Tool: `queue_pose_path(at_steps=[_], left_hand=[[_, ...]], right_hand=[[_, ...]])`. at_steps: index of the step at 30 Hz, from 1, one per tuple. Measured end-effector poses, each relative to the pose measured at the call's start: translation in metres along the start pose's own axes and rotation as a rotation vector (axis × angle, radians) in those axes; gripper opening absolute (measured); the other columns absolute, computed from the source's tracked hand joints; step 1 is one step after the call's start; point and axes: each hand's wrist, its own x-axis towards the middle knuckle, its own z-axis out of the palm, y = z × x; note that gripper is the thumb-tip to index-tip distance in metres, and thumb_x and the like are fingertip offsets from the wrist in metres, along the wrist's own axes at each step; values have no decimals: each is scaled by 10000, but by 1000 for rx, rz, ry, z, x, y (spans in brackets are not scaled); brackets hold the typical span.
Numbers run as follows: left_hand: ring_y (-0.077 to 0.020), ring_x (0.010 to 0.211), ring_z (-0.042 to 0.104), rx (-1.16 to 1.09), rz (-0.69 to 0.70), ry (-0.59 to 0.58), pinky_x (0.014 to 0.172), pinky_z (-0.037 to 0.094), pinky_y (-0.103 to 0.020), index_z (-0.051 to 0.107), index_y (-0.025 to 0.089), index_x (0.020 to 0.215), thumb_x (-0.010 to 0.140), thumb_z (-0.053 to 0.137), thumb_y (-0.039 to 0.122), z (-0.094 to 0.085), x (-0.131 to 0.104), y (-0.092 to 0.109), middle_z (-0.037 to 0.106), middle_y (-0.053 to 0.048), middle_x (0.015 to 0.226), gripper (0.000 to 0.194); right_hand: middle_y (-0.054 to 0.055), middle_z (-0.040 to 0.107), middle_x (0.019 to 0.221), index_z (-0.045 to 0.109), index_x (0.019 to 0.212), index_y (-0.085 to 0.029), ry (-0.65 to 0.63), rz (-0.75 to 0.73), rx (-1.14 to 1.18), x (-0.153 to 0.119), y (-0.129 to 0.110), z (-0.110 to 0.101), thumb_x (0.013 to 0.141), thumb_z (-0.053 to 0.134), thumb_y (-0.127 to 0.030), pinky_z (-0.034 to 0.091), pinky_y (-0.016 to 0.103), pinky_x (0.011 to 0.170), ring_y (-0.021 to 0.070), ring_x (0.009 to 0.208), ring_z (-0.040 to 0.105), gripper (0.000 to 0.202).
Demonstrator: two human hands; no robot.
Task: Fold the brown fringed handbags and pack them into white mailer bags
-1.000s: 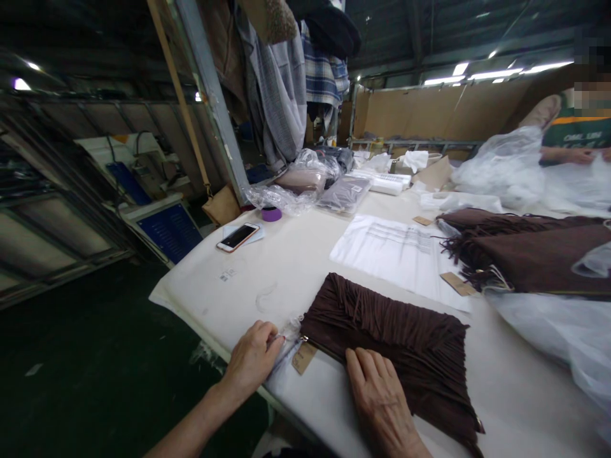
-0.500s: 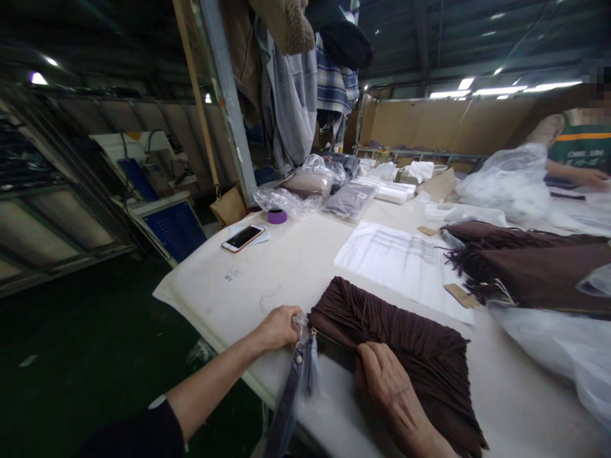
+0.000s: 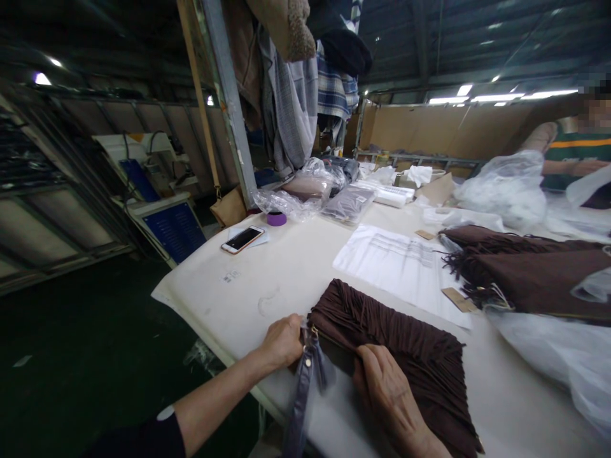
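A dark brown fringed clutch bag (image 3: 401, 331) lies at a slant on the white table, its zipped edge towards me. My right hand (image 3: 389, 394) is closed on that near edge, thumb hidden under it. At the bag's left corner, my left hand (image 3: 285, 341) is closed around the upper end of a dark wrist strap (image 3: 300, 391), which seems covered in clear plastic. The strap hangs down over the table's front edge. A small tassel (image 3: 324, 366) dangles beside it, close to the gold zip end. The left fingertips are mostly hidden.
White printed sheets (image 3: 396, 261) lie behind the bag. Right of them are more brown fringed bags (image 3: 539, 270) and clear plastic (image 3: 539, 356). A phone (image 3: 242, 240) and purple tape roll (image 3: 276, 219) sit at the back left. A co-worker (image 3: 573, 146) stands far right.
My left hand has shifted slightly right, closer to the bag's corner, and the strap and tassel have swung right. My right hand keeps its hold. The co-worker's hands have moved.
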Motion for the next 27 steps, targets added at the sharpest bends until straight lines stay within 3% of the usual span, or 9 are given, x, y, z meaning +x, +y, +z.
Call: queue_pose_path(at_steps=[5, 9, 13, 17, 19, 24, 27], left_hand=[[-306, 760, 631, -58, -78, 1, 668, 432, -339, 593, 158, 683, 650, 579, 222, 0, 0, 2, 659, -137, 726, 73], [-280, 848, 614, -244, -89, 24, 755, 421, -334, 589, 176, 687, 635, 576, 157, 2, -3, 4, 666, -87, 760, 58], [-227, 771, 608, -587, -140, -14, 700, 442, -291, 584, 164, 657, 585, 569, 99, 11, -5, 7, 635, -33, 664, 98], [-144, 531, 555, -1014, -222, -150, 568, 458, -268, 575, 139, 685, 584, 602, 144, 21, -11, 9, 593, 1, 590, 105], [-119, 505, 537, -1197, -254, -226, 577, 473, -265, 552, 140, 657, 549, 650, 138, 25, -13, 11, 579, 11, 582, 145], [-152, 766, 625, -1551, -272, -315, 797, 497, -288, 567, 156, 747, 530, 650, 40, 37, -10, 19, 634, -4, 739, 259], [-178, 816, 633, -1673, -283, -313, 816, 499, -302, 570, 159, 741, 587, 594, 43, 45, -3, 25, 637, -18, 715, 194]], right_hand=[[61, 541, 777, 521, 942, -140, -91, -18, -19, 3, 3, -7, 869, 419, -102, 477, 293, 660, 161, 719, 538, 131], [60, 536, 777, 514, 953, -139, -86, -22, -4, 3, 2, -8, 872, 406, -99, 476, 290, 656, 157, 716, 528, 141], [58, 519, 772, 504, 948, -130, -77, -14, -11, 4, 0, -8, 872, 407, -91, 476, 289, 653, 157, 707, 508, 130], [52, 509, 760, 502, 938, -130, -63, -3, 6, 5, -2, -9, 873, 390, -87, 471, 285, 645, 153, 696, 491, 136], [49, 506, 748, 505, 925, -135, -57, 0, 13, 6, -3, -10, 873, 376, -80, 468, 282, 636, 151, 689, 487, 150], [51, 506, 743, 502, 919, -132, -53, 1, 37, 6, -4, -11, 870, 392, -72, 466, 278, 632, 151, 692, 491, 134], [59, 515, 759, 500, 943, -125, -58, -21, 52, 5, -3, -11, 873, 396, -78, 471, 282, 637, 157, 708, 503, 134]])
